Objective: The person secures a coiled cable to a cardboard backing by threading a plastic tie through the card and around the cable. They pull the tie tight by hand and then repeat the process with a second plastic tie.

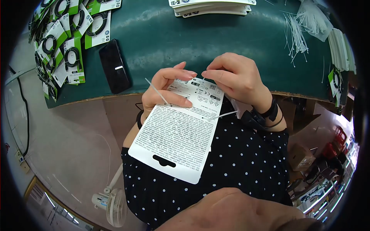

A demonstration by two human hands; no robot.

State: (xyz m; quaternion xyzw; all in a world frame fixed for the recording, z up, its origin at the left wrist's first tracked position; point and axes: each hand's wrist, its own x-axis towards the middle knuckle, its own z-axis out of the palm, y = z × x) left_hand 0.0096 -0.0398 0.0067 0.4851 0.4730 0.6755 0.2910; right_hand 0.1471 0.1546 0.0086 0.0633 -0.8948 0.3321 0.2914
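A white printed backing card [173, 133] with a hanger slot lies tilted over my lap, its printed side up. My left hand [165, 88] grips it, fingers lying across the upper left part and the thumb side near the top edge. White cable ties stick out of the card: one cable tie [156, 91] at its left edge beside my left hand, another cable tie [224, 115] at its right edge. My right hand [239, 75] is closed in a pinch at the card's top edge, with what looks like a small white cable tie end at the fingertips. The card's underside is hidden.
A black phone [115, 67] lies on the green table [154, 34]. Packaged black cables on cards [71, 57] are heaped at the left. A stack of cards [212, 8] sits at the back, loose cable ties [298, 38] at the right. A fan [115, 208] stands lower left.
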